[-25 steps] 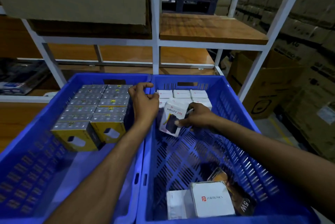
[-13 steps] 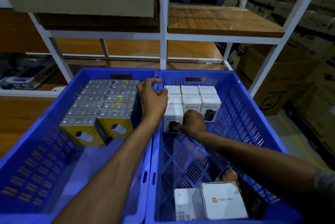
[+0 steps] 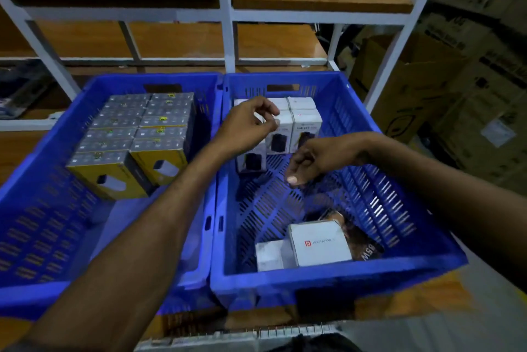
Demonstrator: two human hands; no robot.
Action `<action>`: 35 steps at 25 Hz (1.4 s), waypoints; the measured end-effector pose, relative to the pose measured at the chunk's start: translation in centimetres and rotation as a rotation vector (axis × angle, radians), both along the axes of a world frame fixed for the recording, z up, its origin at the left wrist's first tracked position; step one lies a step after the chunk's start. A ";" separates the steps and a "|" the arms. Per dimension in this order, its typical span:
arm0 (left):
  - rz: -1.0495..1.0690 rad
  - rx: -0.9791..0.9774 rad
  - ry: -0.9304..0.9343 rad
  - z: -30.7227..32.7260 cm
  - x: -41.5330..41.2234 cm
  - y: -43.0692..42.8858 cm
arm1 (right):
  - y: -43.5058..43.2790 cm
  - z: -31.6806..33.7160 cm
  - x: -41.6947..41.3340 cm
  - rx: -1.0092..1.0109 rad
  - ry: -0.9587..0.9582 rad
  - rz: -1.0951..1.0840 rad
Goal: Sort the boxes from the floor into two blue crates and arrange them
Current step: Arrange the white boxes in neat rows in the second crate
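Left hand (image 3: 248, 123) loosely curled, holding nothing, fingertips just over the white boxes (image 3: 305, 127) stacked at the far end of the right crate (image 3: 399, 180). Right hand (image 3: 316, 159) also loosely curled and holding nothing, just in front of that stack. Yellow boxes (image 3: 137, 129) fill the far part of the left crate (image 3: 42, 194).

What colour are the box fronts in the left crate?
Yellow box fronts, seen in head view.

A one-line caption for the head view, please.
Left hand and right hand above white boxes in the right crate; yellow boxes packed in the left crate.
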State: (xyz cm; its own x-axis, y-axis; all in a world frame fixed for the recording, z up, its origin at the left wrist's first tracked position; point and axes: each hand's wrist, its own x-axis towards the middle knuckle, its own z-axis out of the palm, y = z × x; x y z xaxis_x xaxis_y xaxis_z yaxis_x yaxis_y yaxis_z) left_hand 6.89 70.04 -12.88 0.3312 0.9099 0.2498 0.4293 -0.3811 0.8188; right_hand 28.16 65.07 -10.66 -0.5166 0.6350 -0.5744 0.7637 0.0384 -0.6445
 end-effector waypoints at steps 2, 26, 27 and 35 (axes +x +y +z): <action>-0.155 -0.043 0.067 0.1 0.2 -1.0 | -2.1 0.9 0.8 -0.122 0.113 0.084; -0.336 0.124 0.708 -0.8 -0.4 -5.8 | -6.0 -0.6 0.6 0.023 0.027 0.151; -0.314 0.111 0.665 -0.8 -0.4 -5.8 | -5.7 -0.8 0.8 0.051 0.036 0.127; 0.162 0.212 0.270 -0.6 -0.8 -4.9 | -3.4 1.1 3.0 0.536 0.368 -0.491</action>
State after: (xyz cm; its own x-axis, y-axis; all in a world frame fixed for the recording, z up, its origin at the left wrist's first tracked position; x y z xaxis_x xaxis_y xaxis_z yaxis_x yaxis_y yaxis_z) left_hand 6.11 65.17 -13.46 0.2667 0.8932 0.3619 0.6876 -0.4395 0.5779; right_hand 31.19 61.64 -9.55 -0.2046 0.9786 0.0238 0.5165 0.1285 -0.8466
